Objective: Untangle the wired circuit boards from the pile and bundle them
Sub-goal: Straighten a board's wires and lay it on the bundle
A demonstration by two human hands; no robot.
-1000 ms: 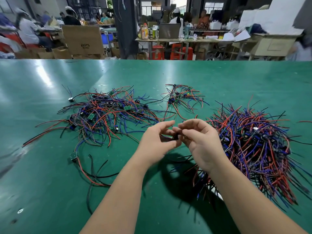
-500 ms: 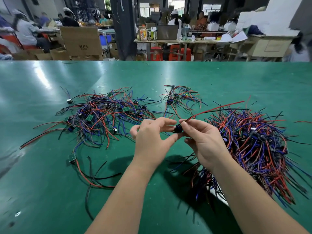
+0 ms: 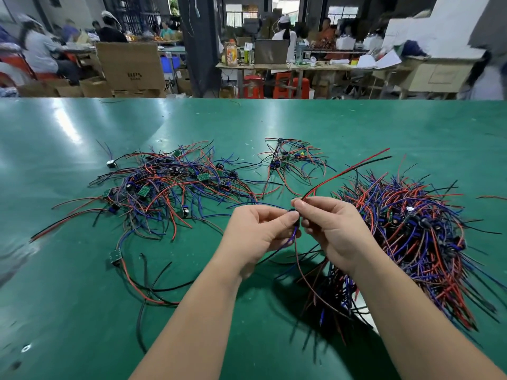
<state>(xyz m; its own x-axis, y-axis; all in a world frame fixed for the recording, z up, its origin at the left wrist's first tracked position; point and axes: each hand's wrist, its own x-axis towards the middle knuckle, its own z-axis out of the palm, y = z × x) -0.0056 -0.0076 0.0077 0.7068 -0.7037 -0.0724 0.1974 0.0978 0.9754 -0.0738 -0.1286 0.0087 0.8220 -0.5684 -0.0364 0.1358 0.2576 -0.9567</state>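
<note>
My left hand (image 3: 256, 231) and my right hand (image 3: 333, 229) pinch one small wired circuit board (image 3: 294, 215) between them above the green table (image 3: 356, 127). Its red and black wires (image 3: 348, 169) rise up to the right; blue and red wires hang down from it. A dense pile of wired boards (image 3: 417, 231) lies right of my hands. A looser spread of boards and wires (image 3: 164, 187) lies to the left. A small cluster (image 3: 288, 160) sits behind my hands.
A single board with red and black leads (image 3: 115, 256) lies at the near left. A small loose part (image 3: 110, 164) sits at the far left of the spread. Beyond the table's far edge are cardboard boxes (image 3: 131, 65), workbenches and seated people.
My hands rose slightly and drew one board free of the right pile; its red and black wires now stick up to the right, and blue wires dangle beneath.
</note>
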